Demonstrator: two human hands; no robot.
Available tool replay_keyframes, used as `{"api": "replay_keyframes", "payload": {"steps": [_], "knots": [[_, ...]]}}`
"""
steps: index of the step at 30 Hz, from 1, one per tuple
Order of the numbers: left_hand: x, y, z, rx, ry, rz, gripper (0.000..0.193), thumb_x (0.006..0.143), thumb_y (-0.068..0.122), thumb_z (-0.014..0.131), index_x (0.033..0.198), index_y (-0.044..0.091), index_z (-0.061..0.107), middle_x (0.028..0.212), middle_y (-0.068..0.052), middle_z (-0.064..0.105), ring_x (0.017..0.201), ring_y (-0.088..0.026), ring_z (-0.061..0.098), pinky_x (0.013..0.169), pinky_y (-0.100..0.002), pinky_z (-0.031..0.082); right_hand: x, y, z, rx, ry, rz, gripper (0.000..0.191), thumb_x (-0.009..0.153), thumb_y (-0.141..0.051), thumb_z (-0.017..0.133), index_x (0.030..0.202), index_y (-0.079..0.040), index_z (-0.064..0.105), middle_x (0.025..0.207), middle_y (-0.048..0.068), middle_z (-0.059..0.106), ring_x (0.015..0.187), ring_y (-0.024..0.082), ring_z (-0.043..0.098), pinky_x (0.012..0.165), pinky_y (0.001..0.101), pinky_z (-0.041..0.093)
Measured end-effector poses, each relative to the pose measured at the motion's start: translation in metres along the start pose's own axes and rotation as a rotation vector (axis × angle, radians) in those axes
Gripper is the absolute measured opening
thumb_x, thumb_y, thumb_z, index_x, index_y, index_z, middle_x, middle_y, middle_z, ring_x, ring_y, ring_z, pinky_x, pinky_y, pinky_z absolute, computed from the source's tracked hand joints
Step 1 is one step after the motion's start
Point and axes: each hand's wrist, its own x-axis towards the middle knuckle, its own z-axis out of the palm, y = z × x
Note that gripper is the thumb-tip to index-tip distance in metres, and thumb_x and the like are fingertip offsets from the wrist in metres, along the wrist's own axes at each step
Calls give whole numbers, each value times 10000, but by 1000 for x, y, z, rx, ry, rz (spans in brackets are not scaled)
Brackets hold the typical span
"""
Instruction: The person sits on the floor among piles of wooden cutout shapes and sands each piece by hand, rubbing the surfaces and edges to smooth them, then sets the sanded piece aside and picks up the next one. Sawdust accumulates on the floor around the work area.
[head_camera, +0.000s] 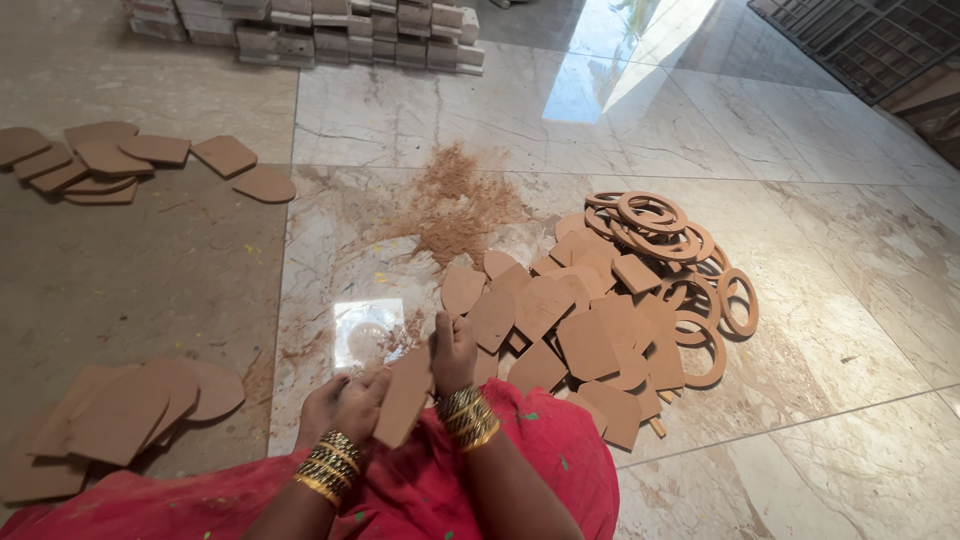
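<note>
Red cloth (420, 490) draped over the person's lap fills the bottom edge, nearest the camera, with both forearms reaching out over it, gold bangles (466, 416) stacked on each wrist. Beyond lies a polished marble floor (850, 250), pale and veined, with a darker matte sheet (150, 290) spread over its left part. A broad heap of brown fibreboard cut-outs (590, 340) covers the floor to the right of the hands, topped at its far side by a tangle of flat fibreboard rings (660, 225). Two smaller piles of the same shield-like pieces sit on the dark sheet, one at near left (120, 410), one at far left (110, 160). A fan of sawdust (450, 200) spreads ahead of the hands, and stacked pale blocks (310, 35) line the top edge.

Between the hands stands a single cut-out piece (405, 395), flat, brown, with one pointed end, tilted upright above the lap. The left hand (345, 400) is curled shut around its lower left edge; the right hand (452, 350) closes its grip over the upper right edge, fingers folded tight on the board.
</note>
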Motion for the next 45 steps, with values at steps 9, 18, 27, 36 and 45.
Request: {"api": "replay_keyframes", "payload": {"steps": [9, 18, 27, 36, 45], "knots": [[-13, 26, 11, 192, 75, 320, 444, 999, 301, 615, 1283, -33, 687, 1080, -114, 768, 886, -116, 704, 740, -232, 582, -12, -14, 5, -45, 94, -173, 386, 1110, -260, 634, 887, 32, 516, 836, 189, 459, 765, 269, 420, 686, 391, 349], [-38, 70, 45, 135, 273, 406, 404, 1050, 256, 583, 1272, -62, 696, 1029, -77, 751, 858, -108, 676, 729, -236, 559, -45, -40, 12, -246, 63, -570, 243, 974, -203, 724, 928, -2, 594, 1084, 169, 596, 1136, 280, 615, 982, 380, 495], [-59, 73, 60, 416, 150, 448, 434, 992, 281, 617, 1323, 5, 667, 1060, -92, 783, 906, -101, 708, 781, -255, 569, -12, -36, -9, 153, 150, 151, 247, 1049, -227, 676, 972, 5, 646, 911, 242, 519, 810, 313, 442, 741, 425, 377], [-50, 72, 48, 414, 220, 412, 426, 987, 276, 624, 1303, -5, 677, 1021, -99, 781, 856, -117, 700, 735, -255, 567, -34, -44, 6, -125, 90, -467, 205, 991, -137, 685, 864, -19, 576, 1056, 132, 578, 1009, 206, 565, 932, 336, 475], [-43, 65, 53, 203, 214, 397, 390, 1037, 299, 593, 1212, -25, 720, 957, -90, 767, 794, -114, 684, 675, -250, 559, -49, -47, 2, -88, 91, -459, 200, 1023, -128, 647, 880, 1, 595, 1020, 120, 585, 1013, 228, 566, 929, 371, 475]]}}
